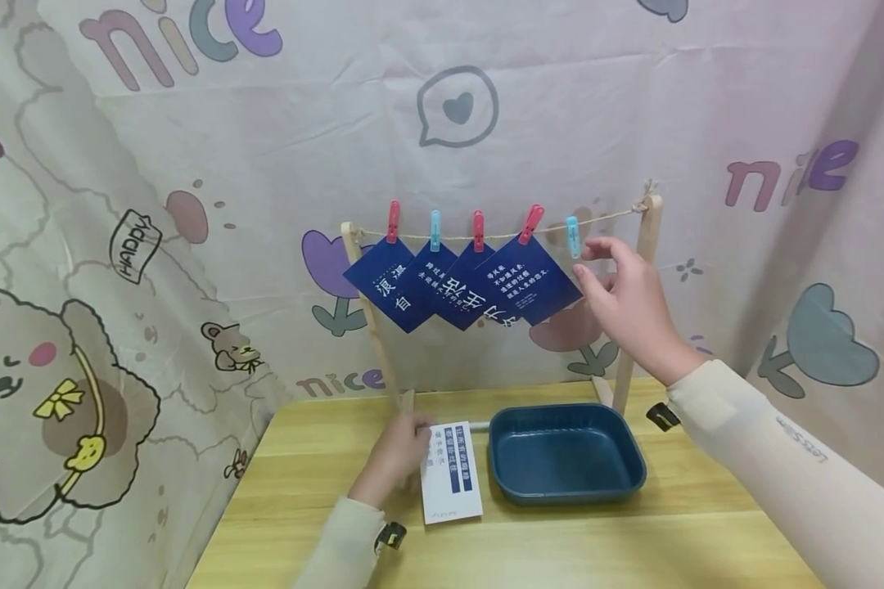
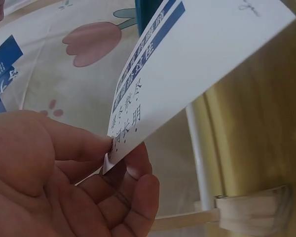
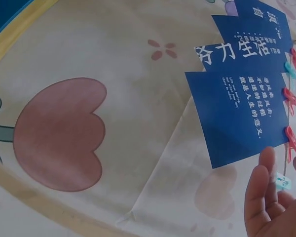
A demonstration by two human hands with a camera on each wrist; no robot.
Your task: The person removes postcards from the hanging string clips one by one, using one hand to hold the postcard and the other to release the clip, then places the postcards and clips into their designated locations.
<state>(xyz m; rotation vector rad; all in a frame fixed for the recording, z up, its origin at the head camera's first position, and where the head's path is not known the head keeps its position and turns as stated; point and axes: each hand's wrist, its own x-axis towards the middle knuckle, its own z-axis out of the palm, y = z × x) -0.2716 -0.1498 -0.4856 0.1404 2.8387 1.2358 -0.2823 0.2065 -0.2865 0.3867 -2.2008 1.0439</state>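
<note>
A white card with blue print (image 1: 453,487) is pinched by its edge between the thumb and fingers of my left hand (image 1: 398,458), low over the table. The left wrist view shows the thumb on one face of the card (image 2: 202,59) and fingers behind it. My right hand (image 1: 629,307) is raised beside a light blue clothespin (image 1: 574,237) that hangs on the twine without a card. Its thumb and forefinger are apart, with nothing visible between them. Several dark blue cards (image 1: 534,282) overlap along the line, hung from red and light blue clothespins; the right wrist view shows them too.
Twine (image 1: 611,218) runs between two wooden posts (image 1: 647,245) that stand on the wooden table (image 1: 265,491). A dark blue tray (image 1: 567,495) stands right of the white card. Printed fabric (image 1: 597,98) covers the back and left side.
</note>
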